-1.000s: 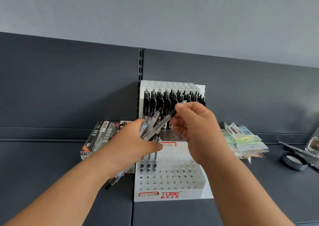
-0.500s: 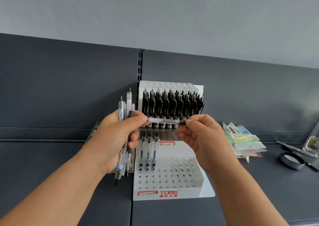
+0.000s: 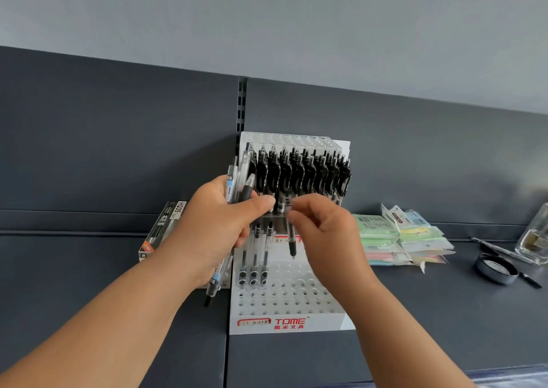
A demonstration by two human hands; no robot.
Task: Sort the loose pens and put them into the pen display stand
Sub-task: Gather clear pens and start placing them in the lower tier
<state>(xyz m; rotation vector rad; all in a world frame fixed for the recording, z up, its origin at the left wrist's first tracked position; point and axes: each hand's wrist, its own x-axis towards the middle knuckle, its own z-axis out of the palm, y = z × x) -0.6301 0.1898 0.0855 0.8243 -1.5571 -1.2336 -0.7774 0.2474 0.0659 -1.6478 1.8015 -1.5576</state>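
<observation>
Two hands sort pens over a white stand on a dark shelf.

At the stand's 9 o'clock a pen box lies partly behind the left hand, whose fingers curl round a bundle of pens, held upright just beside the stand's left edge. The stand carries black pens across its upper tier and three clear pens at the lower tier's 11 o'clock corner (most other holes are open). The right hand pinches a single pen, tip down, above the lower tier and clear of its holes. At 3 o'clock lie packets, well apart, then a round lid and a glass jar at the right edge.
</observation>
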